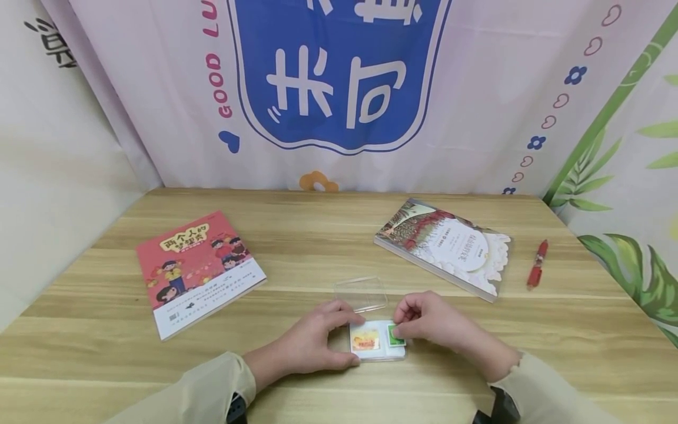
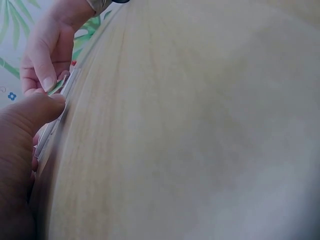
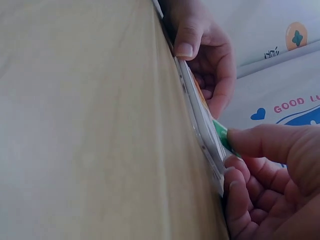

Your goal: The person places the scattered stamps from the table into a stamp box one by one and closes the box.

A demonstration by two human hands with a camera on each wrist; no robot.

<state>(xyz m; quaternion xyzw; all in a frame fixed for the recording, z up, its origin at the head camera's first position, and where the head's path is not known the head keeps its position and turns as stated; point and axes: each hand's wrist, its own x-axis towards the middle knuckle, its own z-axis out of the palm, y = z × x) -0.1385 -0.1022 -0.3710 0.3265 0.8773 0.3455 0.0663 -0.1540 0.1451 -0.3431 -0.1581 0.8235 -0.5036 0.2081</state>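
Pinching a small green square by its right edge, the right hand is the nearer one — the square lies to its left, over the right end of a shallow white case. The case runs lengthwise left to right on the desk; the left hand grips its left end.

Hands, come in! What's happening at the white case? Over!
Left hand grips case, left end. Right hand pinches green card at case's right end. Clear lid lies beyond, out of the way.
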